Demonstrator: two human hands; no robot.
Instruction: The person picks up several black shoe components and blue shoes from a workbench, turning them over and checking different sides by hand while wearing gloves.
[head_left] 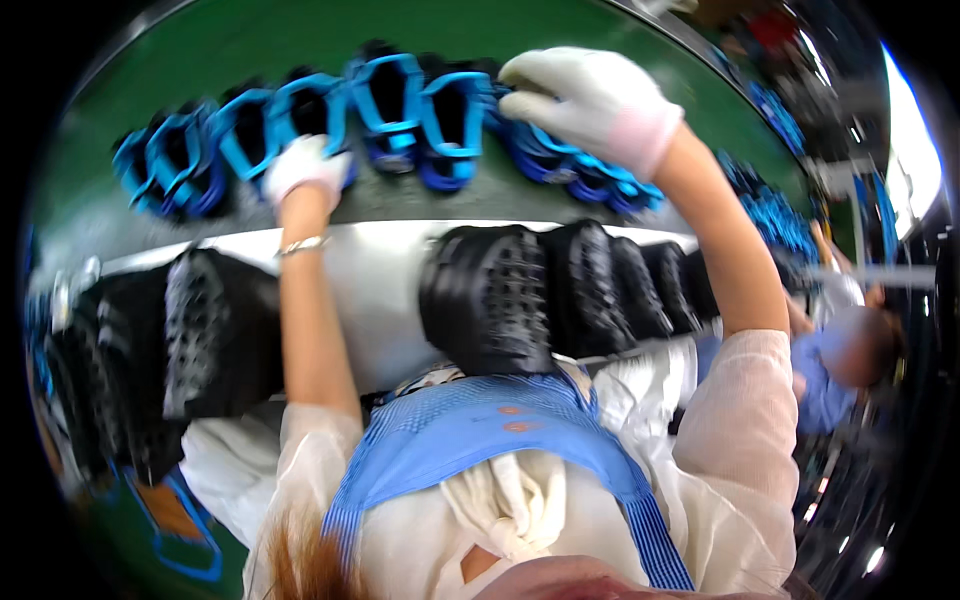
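A row of black shoes with bright blue edging stands on a green surface ahead of me. My left hand (305,172), in a white glove, is closed over the near end of one shoe (308,105) left of the middle. Its fingers are partly blurred. Farther right, my right hand (590,105), also gloved, hangs above the shoes, with thumb and fingers curved apart and nothing visible between them. Just left of its fingertips is another blue-edged shoe (452,120). More shoes (545,150) lie partly hidden under my right hand.
Between me and the shoes runs a pale ledge (375,290). Black pieces with knobbly, tread-like faces (490,295) stand in a row at its right, and similar ones (215,330) at its left. At the far right is another person (840,360) near a pile of blue-edged shoes (770,215).
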